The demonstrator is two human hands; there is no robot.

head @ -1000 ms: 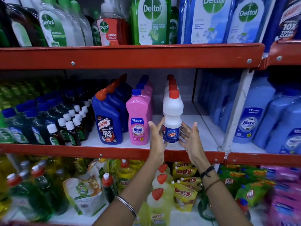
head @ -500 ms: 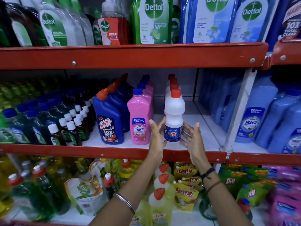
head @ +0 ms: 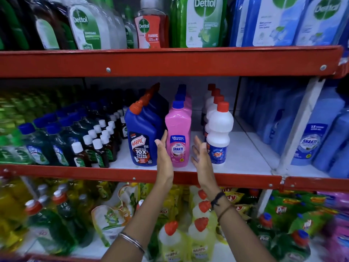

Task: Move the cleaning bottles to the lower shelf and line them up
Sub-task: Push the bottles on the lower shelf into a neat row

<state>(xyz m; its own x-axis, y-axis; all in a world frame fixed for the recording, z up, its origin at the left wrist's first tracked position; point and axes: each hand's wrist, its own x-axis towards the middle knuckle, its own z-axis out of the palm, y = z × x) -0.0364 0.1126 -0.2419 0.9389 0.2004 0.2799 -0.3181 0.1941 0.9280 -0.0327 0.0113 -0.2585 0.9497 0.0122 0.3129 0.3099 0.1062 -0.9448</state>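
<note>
Middle shelf (head: 236,157), entry: both my hands have shifted from flanking the white Rin bottle (head: 219,133) to flanking the pink Shakti bottle (head: 178,137); I judge Rin's row aligned, pink next. Left hand (head: 164,154) and right hand (head: 201,157): fingers spread, gripping nothing. Count: four white caps visible, about four pink bottles, and the Harpic row (head: 143,137), whose count I cannot tell.

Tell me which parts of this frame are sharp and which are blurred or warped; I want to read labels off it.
Head view: the centre is sharp, so the pink Shakti bottle, blue Harpic bottle and white Rin bottle read clearly; both hands, left hand and right hand, are crisp. The far left and lower right corners smear. The red shelf edge bows from the wide lens.
</note>
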